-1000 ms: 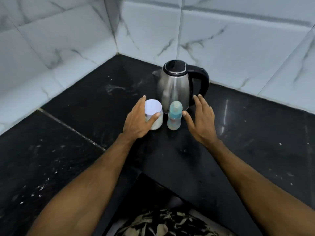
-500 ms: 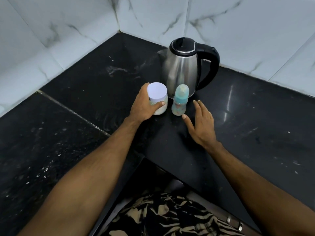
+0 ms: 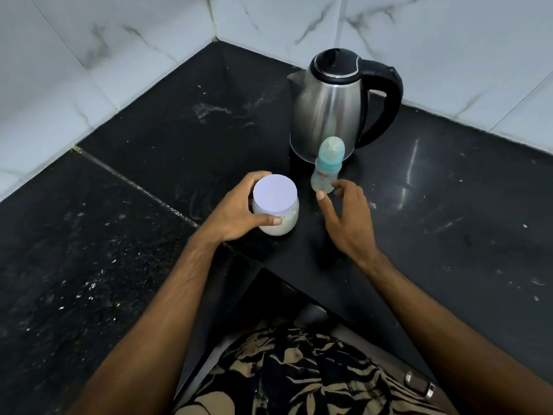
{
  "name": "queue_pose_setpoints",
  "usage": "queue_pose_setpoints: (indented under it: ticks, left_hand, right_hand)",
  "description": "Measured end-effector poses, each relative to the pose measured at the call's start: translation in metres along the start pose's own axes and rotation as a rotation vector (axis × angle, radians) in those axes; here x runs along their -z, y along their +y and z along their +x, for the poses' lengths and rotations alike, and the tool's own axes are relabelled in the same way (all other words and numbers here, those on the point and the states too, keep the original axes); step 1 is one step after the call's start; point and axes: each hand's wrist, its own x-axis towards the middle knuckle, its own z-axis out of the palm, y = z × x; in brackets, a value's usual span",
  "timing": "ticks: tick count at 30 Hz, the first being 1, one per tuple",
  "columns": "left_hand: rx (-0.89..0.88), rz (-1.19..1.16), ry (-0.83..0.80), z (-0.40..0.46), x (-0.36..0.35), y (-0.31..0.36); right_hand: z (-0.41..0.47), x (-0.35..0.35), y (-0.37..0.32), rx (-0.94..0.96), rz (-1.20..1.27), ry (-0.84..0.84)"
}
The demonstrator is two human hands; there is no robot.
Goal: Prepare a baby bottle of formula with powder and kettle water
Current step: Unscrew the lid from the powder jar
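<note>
baby bottle (image 3: 326, 167), with a teal collar and a translucent cap, stands upright on the black desk (image 3: 449, 211) just right of frame centre, directly in front of the steel kettle (image 3: 329, 106). the kettle, with black lid and a black handle turned to the right, sits toward the upper right of the frame near the corner of the white marbled wall tiles (image 3: 119, 40). right hand (image 3: 347, 220) is at the bottle's base, its thumb and fingers (image 3: 339, 185) loosely curved on either side of the base; whether they actually press on the bottle cannot be told. powder jar (image 3: 275, 205), white-lidded with pale contents, stands left of the bottle, apart from it. left hand (image 3: 236, 211) grips the jar, fingers wrapped round its far side and thumb on its near side. patterned clothing (image 3: 299, 378) fills the lower centre of the frame.
</note>
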Motion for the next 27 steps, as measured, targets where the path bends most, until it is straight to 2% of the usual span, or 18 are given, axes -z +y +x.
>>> queue_pose_setpoints:
  ticks: [5,8,12,16,18,20,23,27]
  left_hand:
    - [0.002,0.004,-0.030,-0.009,0.003,-0.003]
    - [0.060,-0.046,0.002,-0.015,-0.009,-0.007]
    - [0.081,-0.232,0.201,-0.032,-0.054,-0.020]
    - [0.086,-0.257,0.448,-0.028,-0.083,-0.015]
    - [0.069,-0.262,0.507,-0.022,-0.082,-0.008]
    - [0.056,-0.260,0.483,-0.018,-0.073,-0.006]
    - [0.030,-0.246,0.356,-0.015,-0.053,-0.009]
    - [0.058,-0.149,0.229,-0.010,-0.034,-0.017]
  right_hand:
    - [0.002,-0.008,-0.031,0.092,0.115,-0.047]
    - [0.006,-0.010,-0.045,0.152,0.119,-0.120]
    - [0.013,-0.012,-0.059,0.271,-0.027,-0.207]
    - [0.019,-0.013,-0.073,0.368,-0.276,-0.375]
    - [0.023,-0.014,-0.079,0.378,-0.386,-0.457]
    - [0.028,-0.014,-0.086,0.399,-0.488,-0.460]
    - [0.036,-0.016,-0.098,0.453,-0.646,-0.415]
    - [0.043,-0.022,-0.110,0.499,-0.718,-0.425]
